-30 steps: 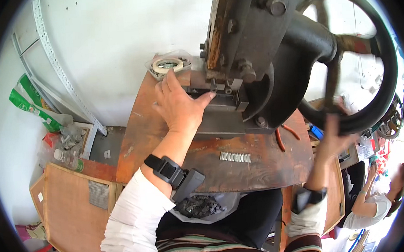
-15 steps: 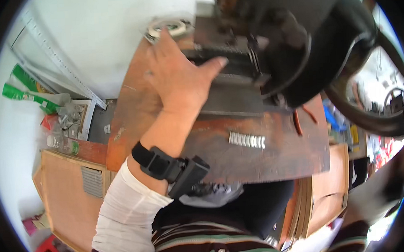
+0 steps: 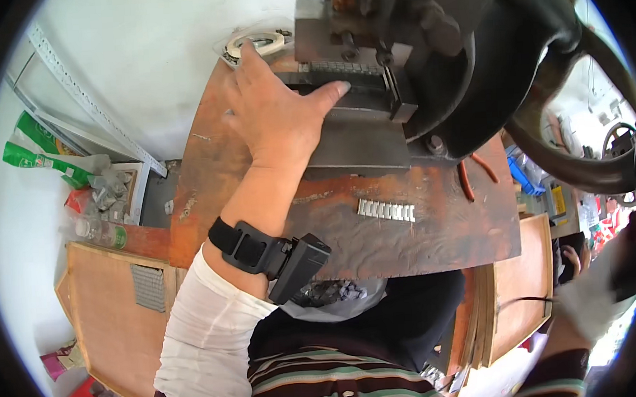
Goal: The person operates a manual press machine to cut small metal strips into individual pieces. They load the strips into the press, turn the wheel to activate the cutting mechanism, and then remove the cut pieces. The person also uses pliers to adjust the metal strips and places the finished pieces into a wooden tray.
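Note:
My left hand point(image 3: 274, 122), bare with a black device strapped at the wrist, reaches over the bed of a dark metal press point(image 3: 527, 80). Its fingers are spread, and the thumb lies by the dark bar point(image 3: 359, 99) of the press; I see nothing held, though what is under the palm is hidden. A row of small metal pieces point(image 3: 347, 69) shows behind that bar. At the far right, my right hand point(image 3: 589, 299), in a pale glove, is closed around the dark press handle point(image 3: 634, 257); its fingers are partly hidden.
A silvery segmented strip point(image 3: 386, 210) lies on the worn wooden tabletop point(image 3: 435, 243). Red-handled pliers point(image 3: 467, 182) rest beside the press base. Behind my left hand is a roll of tape point(image 3: 281, 36). A plastic bag of small metal parts point(image 3: 337, 298) sits below the front edge.
The view has shifted slightly and become sharper. My left hand stays spread over the press bed, while my right hand stays at the handle on the right.

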The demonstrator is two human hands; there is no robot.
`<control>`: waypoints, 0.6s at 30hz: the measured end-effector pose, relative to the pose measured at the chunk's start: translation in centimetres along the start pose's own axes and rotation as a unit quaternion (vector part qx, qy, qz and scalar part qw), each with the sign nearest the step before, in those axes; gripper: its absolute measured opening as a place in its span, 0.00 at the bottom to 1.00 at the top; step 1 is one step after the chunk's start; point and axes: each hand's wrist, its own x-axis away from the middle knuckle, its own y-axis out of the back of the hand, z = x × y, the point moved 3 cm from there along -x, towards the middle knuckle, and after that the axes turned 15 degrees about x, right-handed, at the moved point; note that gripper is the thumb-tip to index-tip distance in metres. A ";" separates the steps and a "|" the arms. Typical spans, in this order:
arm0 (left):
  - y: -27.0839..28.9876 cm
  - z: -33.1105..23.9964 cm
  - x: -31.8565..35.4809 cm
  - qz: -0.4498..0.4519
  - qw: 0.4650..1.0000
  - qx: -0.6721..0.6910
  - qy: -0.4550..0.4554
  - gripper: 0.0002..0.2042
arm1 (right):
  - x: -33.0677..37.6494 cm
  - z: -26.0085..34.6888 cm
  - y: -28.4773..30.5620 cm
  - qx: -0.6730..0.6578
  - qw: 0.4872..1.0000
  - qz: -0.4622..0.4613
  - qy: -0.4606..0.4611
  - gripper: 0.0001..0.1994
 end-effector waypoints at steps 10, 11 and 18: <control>1.6 0.0 0.3 -0.014 0.997 -0.078 0.013 0.52 | -1.0 1.8 0.8 0.017 0.997 0.027 -0.068 0.19; 1.8 -0.2 0.4 -0.012 0.996 -0.089 0.016 0.52 | -3.7 2.7 1.6 0.013 0.995 0.068 -0.076 0.19; 1.9 -0.9 -0.7 0.019 0.984 -0.177 -0.006 0.45 | -9.6 10.9 -1.3 0.174 0.984 0.031 0.017 0.29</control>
